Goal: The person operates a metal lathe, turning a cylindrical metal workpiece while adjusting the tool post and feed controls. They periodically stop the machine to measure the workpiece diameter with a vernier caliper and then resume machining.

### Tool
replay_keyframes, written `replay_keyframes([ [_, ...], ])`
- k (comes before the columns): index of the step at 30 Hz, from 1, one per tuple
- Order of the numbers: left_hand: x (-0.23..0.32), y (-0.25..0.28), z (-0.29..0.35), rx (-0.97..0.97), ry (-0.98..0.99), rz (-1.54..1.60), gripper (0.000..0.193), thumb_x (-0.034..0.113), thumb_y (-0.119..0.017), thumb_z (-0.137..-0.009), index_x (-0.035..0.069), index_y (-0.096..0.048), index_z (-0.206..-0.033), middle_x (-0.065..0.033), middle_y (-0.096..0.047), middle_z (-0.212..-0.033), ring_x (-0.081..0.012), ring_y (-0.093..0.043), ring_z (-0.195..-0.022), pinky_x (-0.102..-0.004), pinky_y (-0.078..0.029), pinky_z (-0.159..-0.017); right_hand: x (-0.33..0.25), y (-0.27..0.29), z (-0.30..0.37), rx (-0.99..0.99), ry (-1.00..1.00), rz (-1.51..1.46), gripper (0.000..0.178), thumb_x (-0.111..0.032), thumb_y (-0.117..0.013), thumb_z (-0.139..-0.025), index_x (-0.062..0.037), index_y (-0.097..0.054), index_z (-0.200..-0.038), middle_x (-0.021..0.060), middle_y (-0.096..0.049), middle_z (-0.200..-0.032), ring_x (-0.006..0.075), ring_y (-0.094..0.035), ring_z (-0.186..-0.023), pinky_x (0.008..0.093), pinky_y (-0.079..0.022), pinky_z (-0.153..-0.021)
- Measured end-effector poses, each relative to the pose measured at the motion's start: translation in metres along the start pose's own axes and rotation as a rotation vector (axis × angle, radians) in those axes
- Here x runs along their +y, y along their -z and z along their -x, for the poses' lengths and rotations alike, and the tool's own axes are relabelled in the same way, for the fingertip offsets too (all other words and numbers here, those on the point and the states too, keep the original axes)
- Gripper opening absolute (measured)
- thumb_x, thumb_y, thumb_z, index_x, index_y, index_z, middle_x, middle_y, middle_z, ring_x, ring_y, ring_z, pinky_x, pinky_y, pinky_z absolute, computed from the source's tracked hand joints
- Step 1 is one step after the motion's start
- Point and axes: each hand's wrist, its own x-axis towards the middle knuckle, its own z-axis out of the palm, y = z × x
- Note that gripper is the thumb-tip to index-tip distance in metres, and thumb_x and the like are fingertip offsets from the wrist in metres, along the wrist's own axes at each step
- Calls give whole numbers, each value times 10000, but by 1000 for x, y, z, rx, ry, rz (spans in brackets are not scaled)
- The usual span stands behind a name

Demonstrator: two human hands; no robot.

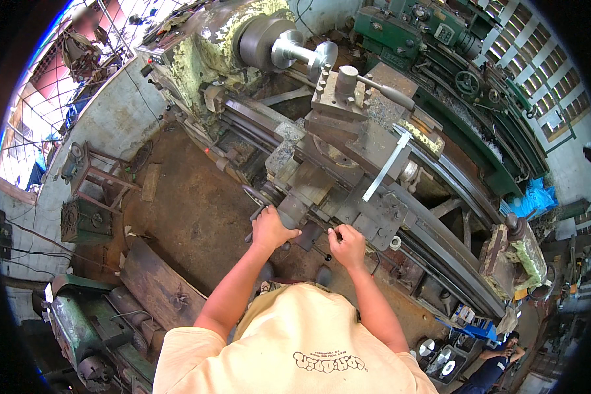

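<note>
A large metal lathe stands before me, with a shiny flanged workpiece (290, 51) held in its dark round chuck (257, 43). A square tool post (341, 95) with a long clamping handle (391, 95) sits on the carriage, close to the workpiece. My left hand (272, 230) is closed at the carriage handwheel (257, 195), its thumb stretched to the right. Beside the carriage front, my right hand (347, 247) is curled closed; what its fingers hold is hidden. A ball-ended lever (324, 253) shows just left of it. A steel caliper (387, 165) lies across the carriage.
Behind stands a green lathe (400, 39). The lathe bed (453, 259) runs right to the tailstock (515, 256). At left are a small stand (98, 174), a wooden board (161, 279) and a green machine (88, 322). Another person (499, 361) is at the lower right.
</note>
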Motion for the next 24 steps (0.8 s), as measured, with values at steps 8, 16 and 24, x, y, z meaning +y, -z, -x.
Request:
replay_keyframes([
  [8, 5, -15, 8, 126, -13, -52, 1142, 519, -962, -637, -72, -425, -1454, -244, -582, -1404, -384, -582, -1294, -503, -439, -1082, 1, 0, 0, -16, -8, 7, 191, -174, -760, -891, -47, -666, -785, 129, -673, -754, 358, -659, -649, 449, -517, -581],
  [16, 8, -34, 11, 221, -21, -131, 1181, 502, -960, -661, -75, -368, -1504, -235, -513, -1463, -364, -526, -1333, -497, -391, -1113, 0, 0, 0, -3, 6, 2, 197, -179, -762, -890, -45, -665, -783, 131, -670, -756, 361, -651, -639, 449, -508, -573],
  [24, 4, -20, 12, 175, -126, -197, 1203, 551, -935, -669, -123, -369, -1490, -251, -563, -1407, -371, -575, -1286, -464, -461, -1071, 1, 0, 2, -13, -11, -3, 199, -183, -761, -894, -44, -671, -784, 129, -677, -761, 357, -650, -629, 447, -509, -572],
])
